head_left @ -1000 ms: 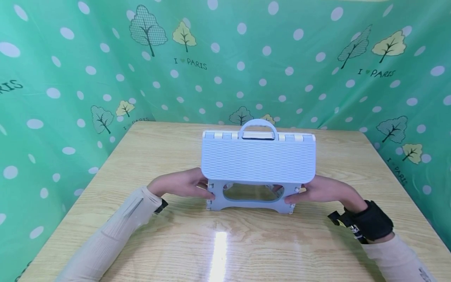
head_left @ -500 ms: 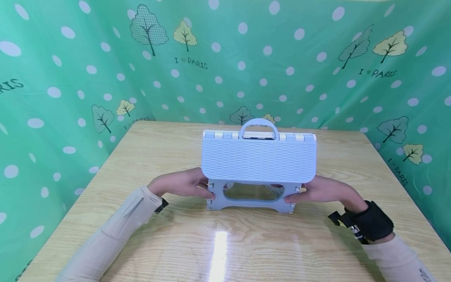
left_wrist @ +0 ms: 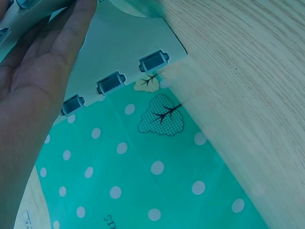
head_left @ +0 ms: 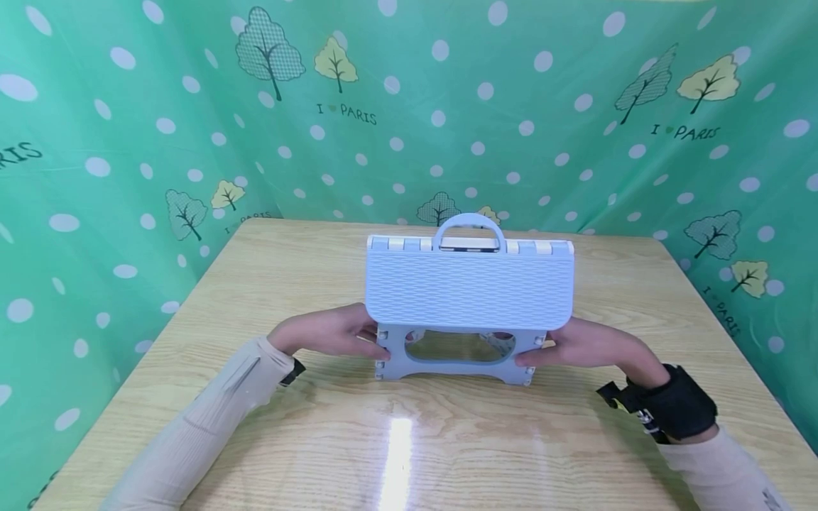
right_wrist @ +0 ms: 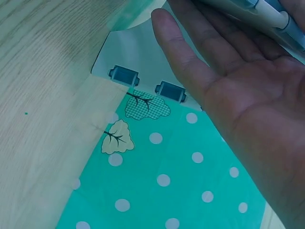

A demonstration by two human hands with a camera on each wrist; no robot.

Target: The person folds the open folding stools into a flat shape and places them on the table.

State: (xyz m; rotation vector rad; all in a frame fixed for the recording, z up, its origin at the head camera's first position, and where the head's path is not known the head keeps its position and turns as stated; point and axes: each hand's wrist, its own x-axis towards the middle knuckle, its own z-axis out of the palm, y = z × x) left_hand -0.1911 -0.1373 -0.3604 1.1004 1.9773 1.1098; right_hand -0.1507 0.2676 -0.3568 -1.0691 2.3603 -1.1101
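Beige sleeves [head_left: 204,426] lie nearest, a black strap [head_left: 679,403] at the right wrist. Left hand [head_left: 332,331] and right hand [head_left: 591,342] are both clamped on the sides of the folding stool [head_left: 469,291], thumbs on its front leg panel. The stool stands on the table [head_left: 294,255] between them, seemingly part-folded. Step in hand is judged to be opening or folding it; which, cannot be told. Next move would call for even effort from both sides. Wrist views show palms and hinges [left_wrist: 111,83] hidden from the head view, which alone shows the handle [head_left: 469,221]. Green curtain [head_left: 409,78] hangs beyond.
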